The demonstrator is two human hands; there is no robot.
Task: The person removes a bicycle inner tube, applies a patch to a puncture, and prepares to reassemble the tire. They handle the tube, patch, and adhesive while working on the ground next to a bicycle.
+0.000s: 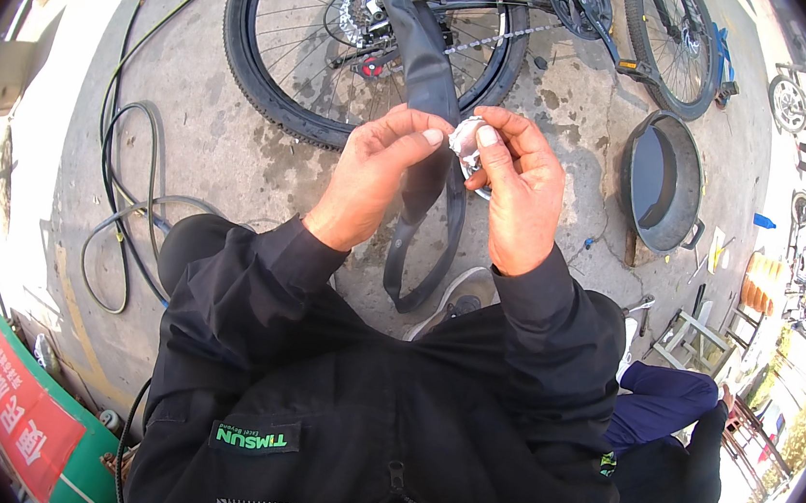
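Between the thumb and fingers of my right hand [523,179] is a small crumpled whitish piece [467,141], foil-like at its edge. My left hand [378,165] has its thumb and forefinger together right beside that piece. Whether they pinch its edge or a bit of something else is too small to tell. A black rubber inner tube [427,72] hangs down from the bicycle's rear wheel [236,54] and passes behind my left hand. Its lower part [398,298] loops near my shoe [460,301].
The bicycle lies on stained concrete, its front wheel [632,26] at the upper right. A black basin [680,205] of dark liquid stands right of my hands. Hoses [108,172] coil at left. A seated person [665,473] is at lower right, near a small stool [697,338].
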